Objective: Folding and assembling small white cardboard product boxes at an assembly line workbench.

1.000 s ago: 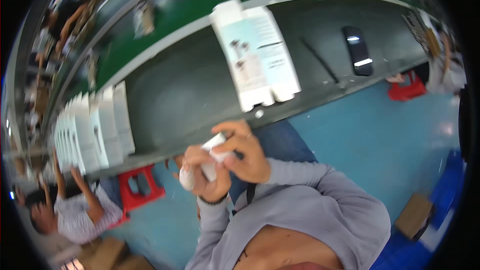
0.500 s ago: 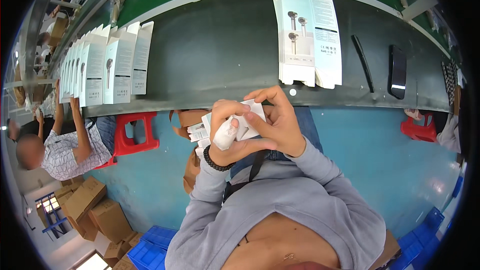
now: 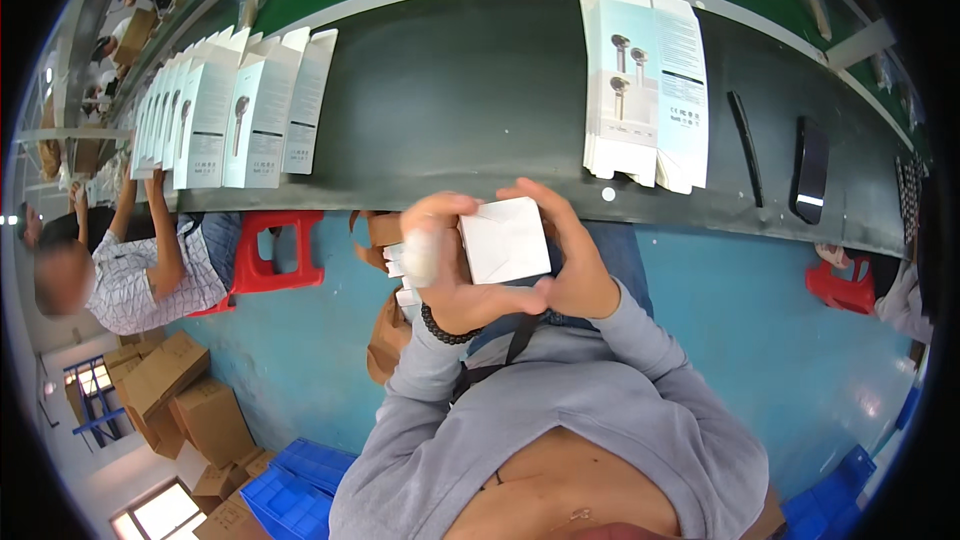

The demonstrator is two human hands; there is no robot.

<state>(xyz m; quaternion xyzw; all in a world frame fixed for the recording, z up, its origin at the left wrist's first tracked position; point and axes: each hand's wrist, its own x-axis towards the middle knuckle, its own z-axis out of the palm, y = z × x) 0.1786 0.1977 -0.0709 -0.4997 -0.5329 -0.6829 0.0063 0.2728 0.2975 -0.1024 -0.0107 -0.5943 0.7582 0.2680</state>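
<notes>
Just in front of the table's near edge, a small carton (image 3: 505, 242) is upright between my hands, its square white end facing up with the flaps folded down. My left hand (image 3: 440, 265), with white wrapping on a finger and a black bead bracelet at the wrist, grips the carton's left side. The fingers of my right hand (image 3: 580, 270) press along its right side. The carton's lower part is hidden below its top. Beyond my hands, a stack of flat printed cartons (image 3: 625, 80) with earphone pictures lies on the dark table (image 3: 440, 90).
Opened-up cartons (image 3: 255, 125) stand in a row at the table's left. A black pen (image 3: 746, 148) and a dark phone (image 3: 810, 170) lie at right. A co-worker (image 3: 150, 265) sits left near a red stool (image 3: 280, 252). Brown bags (image 3: 383, 340) with cartons are beside me.
My fingers have moved off the carton's end to its sides, and the white end now shows whole, its flaps flat. The view has shifted slightly.
</notes>
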